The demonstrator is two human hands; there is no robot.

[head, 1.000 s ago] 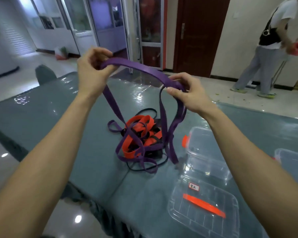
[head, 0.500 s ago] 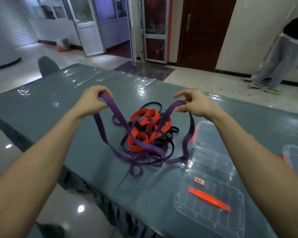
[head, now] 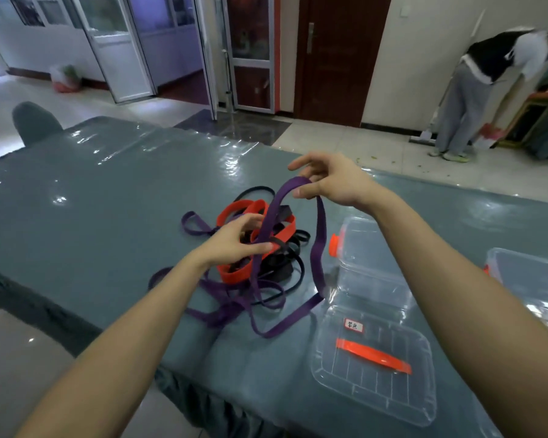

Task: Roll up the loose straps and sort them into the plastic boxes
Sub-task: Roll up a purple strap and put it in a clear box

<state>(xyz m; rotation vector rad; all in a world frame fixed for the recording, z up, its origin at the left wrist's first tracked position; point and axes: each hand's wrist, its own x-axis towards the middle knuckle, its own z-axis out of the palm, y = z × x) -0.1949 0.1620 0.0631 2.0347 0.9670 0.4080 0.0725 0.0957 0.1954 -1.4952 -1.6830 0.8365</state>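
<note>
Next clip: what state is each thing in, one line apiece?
purple strap: unrolled, partly lifted.
orange straps: loose, tangled in the pile.
black straps: loose, tangled.
plastic box: open, lid laid flat.
right hand: pinches purple strap's loop.
left hand: grips purple strap lower down.

A long grey-green clothed table (head: 108,216) under glossy clear film carries a tangle of purple, orange and black straps (head: 232,275) at centre, an open clear plastic box (head: 372,251) at four o'clock, a second clear plastic box (head: 527,279) at three o'clock.
</note>
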